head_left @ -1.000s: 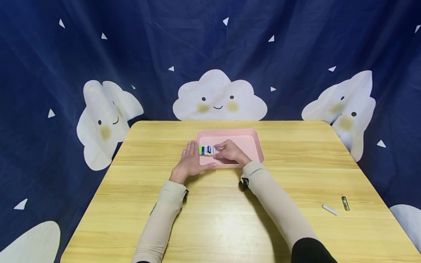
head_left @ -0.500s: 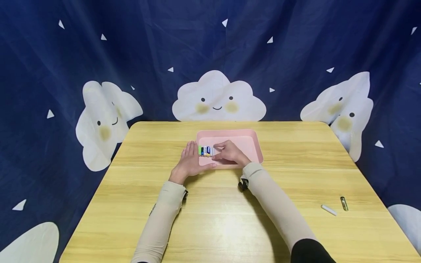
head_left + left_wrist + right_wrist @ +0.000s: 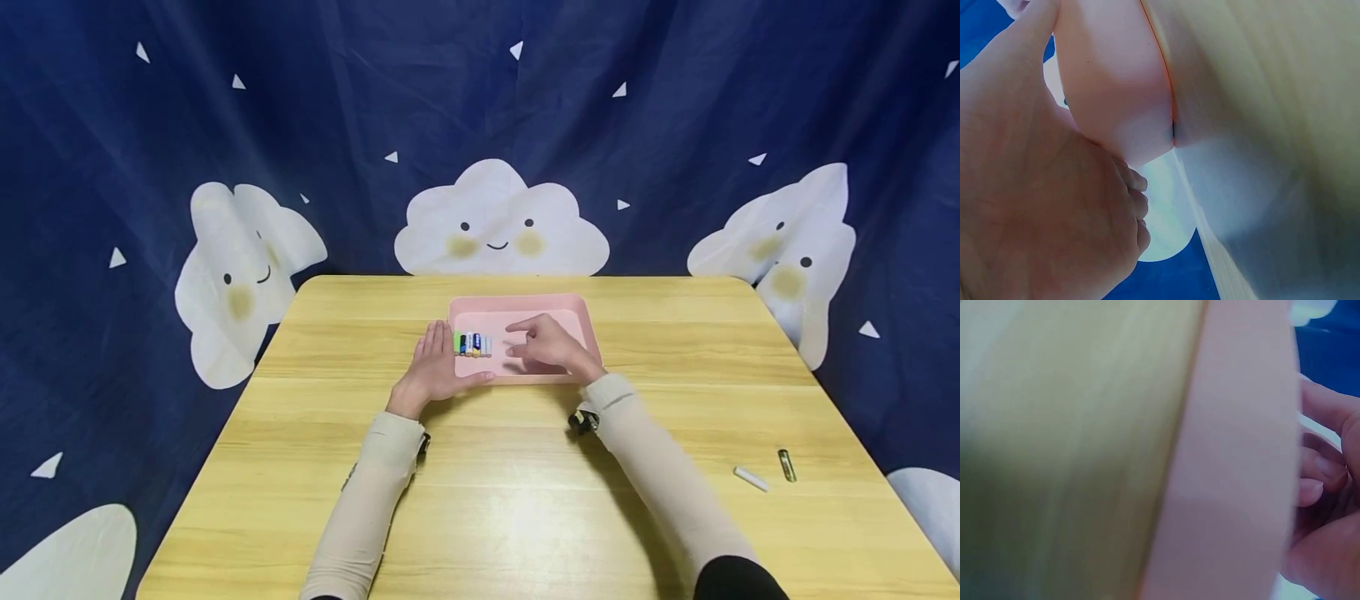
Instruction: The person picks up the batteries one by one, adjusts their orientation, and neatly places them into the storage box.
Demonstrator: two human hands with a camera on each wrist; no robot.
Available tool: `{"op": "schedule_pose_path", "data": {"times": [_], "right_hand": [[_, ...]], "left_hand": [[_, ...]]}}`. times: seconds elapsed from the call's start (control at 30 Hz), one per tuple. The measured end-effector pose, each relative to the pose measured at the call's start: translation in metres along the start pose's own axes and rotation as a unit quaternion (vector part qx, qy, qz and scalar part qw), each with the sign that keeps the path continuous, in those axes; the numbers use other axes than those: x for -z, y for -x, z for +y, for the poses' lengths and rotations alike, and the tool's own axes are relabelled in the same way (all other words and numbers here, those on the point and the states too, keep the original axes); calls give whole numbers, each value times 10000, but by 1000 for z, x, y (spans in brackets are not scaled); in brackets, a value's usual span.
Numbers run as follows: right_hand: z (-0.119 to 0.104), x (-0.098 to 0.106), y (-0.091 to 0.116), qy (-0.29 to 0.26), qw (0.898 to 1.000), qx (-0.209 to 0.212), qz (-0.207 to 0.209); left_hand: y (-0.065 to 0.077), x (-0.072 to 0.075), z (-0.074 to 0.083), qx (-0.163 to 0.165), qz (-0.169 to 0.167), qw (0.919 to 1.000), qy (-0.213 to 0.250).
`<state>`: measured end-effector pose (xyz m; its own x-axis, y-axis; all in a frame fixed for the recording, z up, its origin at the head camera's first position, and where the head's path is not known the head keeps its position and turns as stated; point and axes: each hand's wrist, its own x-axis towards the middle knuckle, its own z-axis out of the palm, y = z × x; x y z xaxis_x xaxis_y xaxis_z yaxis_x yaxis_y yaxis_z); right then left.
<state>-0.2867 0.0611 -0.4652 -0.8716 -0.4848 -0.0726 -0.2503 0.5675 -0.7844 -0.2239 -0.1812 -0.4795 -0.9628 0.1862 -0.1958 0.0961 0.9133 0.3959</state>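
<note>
A pink tray (image 3: 525,303) lies near the back of the table. At its left end several batteries (image 3: 470,344) stand side by side in a row: green, dark, blue-and-white and white ones. My left hand (image 3: 433,367) lies with straight fingers along the tray's left side, its thumb over the front rim. Over the tray, right of the row, is my right hand (image 3: 551,343), index finger and thumb spread apart with nothing between them. In the right wrist view the tray's front wall (image 3: 1229,450) partly covers that hand's fingers (image 3: 1322,469).
Toward the right of the wooden table (image 3: 465,500) lie a white battery (image 3: 751,478) and a dark gold battery (image 3: 786,465). A blue curtain (image 3: 345,100) with cloud prints hangs behind the table.
My right hand has let go of the white battery at the row's right end and moved right, its finger and thumb spreading. The left hand stays put.
</note>
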Motion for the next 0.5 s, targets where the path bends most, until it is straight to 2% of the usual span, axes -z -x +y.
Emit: {"op": "schedule_pose_path", "data": {"times": [0.13,0.23,0.5], "right_hand": [[-1,19,16,63,9982,558,196],[1,34,30,-40,9967,773,265],[11,71,74,72,9978,555,368]], "left_hand": [[0,1,0,-19,8,10000,50],[-1,0,-1,7,-17,10000,1],[1,0,-2,6,-13,10000,63]]}}
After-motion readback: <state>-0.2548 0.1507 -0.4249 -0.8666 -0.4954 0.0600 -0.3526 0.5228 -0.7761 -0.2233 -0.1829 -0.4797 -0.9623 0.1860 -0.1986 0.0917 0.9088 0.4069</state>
